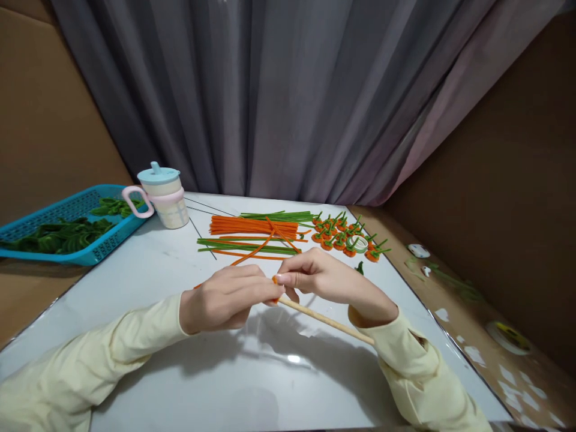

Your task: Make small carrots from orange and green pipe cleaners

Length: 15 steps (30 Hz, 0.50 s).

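Observation:
My left hand [234, 297] is closed around one end of a thin wooden stick [326, 320], which slants down to the right beneath my right wrist. A bit of orange pipe cleaner [275, 281] shows on the stick between my fingertips, apparently wrapped around it; my fingers hide most of it. My right hand [312, 277] pinches that pipe cleaner with thumb and forefinger, close against the left fingertips. Just beyond the hands lie a bundle of orange pipe cleaners [252, 225] and green pipe cleaners [238, 245], with a few loose orange ones crossing over them.
Several small orange-and-green pipe cleaner pieces [337, 231] stand at the back right around a roll of tape [357, 243]. At the back left are a lidded cup [166, 204] and a blue basket [96, 249] of green pieces. White scraps [508, 384] lie beyond the table's right edge.

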Each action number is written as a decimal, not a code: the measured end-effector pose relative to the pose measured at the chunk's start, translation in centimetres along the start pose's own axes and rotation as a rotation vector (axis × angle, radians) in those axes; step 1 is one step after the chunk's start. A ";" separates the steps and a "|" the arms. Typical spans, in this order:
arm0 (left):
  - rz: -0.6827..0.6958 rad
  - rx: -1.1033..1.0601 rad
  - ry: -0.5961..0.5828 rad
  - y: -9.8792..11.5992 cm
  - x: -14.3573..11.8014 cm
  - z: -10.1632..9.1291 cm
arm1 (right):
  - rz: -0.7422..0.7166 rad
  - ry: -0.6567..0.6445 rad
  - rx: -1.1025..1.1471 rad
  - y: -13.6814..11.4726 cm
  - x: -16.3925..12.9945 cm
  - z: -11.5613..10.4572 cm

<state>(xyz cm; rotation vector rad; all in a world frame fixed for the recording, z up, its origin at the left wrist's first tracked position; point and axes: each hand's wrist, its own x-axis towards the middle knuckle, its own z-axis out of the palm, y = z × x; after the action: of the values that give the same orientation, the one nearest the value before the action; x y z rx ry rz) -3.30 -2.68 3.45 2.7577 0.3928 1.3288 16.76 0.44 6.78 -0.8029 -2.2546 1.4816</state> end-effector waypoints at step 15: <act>-0.103 0.491 0.231 -2.5 -0.5 0.1 | -0.002 -0.060 0.640 2.9 2.0 3.3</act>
<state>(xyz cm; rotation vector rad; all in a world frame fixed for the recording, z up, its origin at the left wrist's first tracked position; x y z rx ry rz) -4.06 -0.36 2.55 2.8918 0.9819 1.7268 14.16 0.17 2.75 -0.5521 -1.6361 2.0729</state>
